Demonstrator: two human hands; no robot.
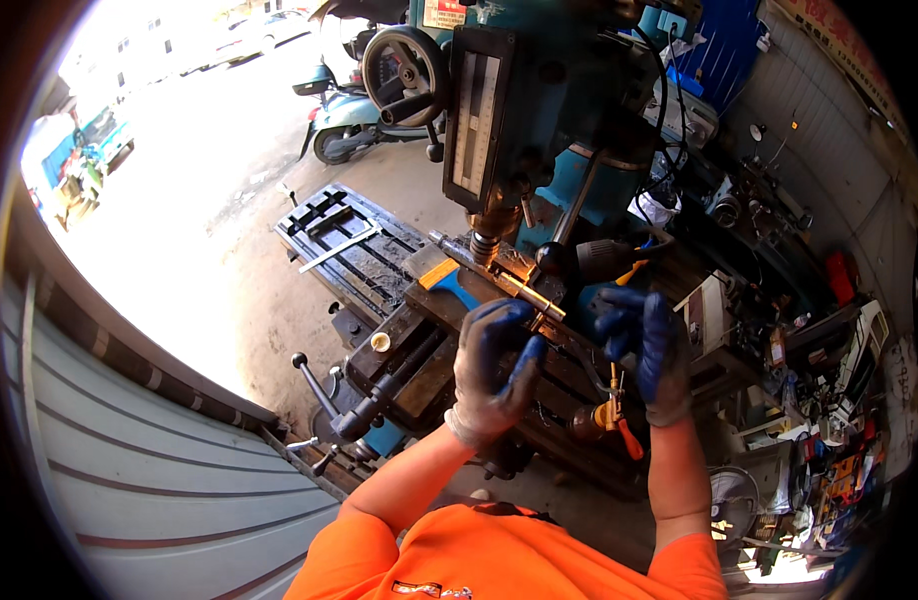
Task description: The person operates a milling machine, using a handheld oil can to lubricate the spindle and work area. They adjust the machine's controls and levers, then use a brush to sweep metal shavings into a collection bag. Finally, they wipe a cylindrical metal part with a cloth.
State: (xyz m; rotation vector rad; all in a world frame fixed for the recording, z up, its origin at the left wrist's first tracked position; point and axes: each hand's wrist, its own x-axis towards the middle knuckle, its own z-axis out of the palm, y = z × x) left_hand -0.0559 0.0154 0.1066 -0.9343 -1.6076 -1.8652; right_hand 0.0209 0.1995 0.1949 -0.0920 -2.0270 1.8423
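Note:
My left hand [492, 372], in a grey work glove with blue coated fingers, is raised in front of the machine's vise. Its fingers curve and stand apart from the thumb, with nothing seen between them. To its right my right hand [654, 355], gloved alike, is also lifted, fingers bent and spread, and no object shows in it. Between and beyond the hands lies a shiny metal rod [535, 299], set slantwise under the machine's spindle [485, 240]. A brush [445, 275] with yellow bristles and a blue handle rests just beyond my left hand.
The slotted machine table [379, 285] stretches away to the left, bearing a metal square [339, 247]. A crank handle [314, 383] juts out at the near left. Right of my hands are an orange-handled valve [630, 440] and crowded tools. A scooter [354, 125] stands behind.

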